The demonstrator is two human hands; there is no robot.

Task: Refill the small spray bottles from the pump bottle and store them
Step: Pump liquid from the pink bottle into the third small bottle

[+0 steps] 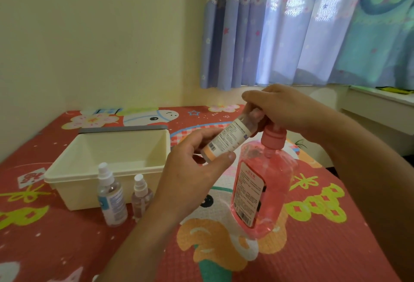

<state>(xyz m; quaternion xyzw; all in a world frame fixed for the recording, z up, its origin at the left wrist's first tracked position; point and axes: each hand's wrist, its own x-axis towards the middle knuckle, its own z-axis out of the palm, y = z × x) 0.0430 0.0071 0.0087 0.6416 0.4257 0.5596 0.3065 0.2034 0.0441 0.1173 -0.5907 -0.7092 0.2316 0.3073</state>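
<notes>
Right now the left hand wraps its fingers round a small bottle, tilted toward the spout of the pump bottle standing on the mat; the right hand curls over its pump.

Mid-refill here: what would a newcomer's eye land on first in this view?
The pink pump bottle at centre right, the right hand curled over its pump head. The left hand holds a small bottle tilted up toward that hand. At left, a tall sprayer and a short sprayer stand before a cream bin.
</notes>
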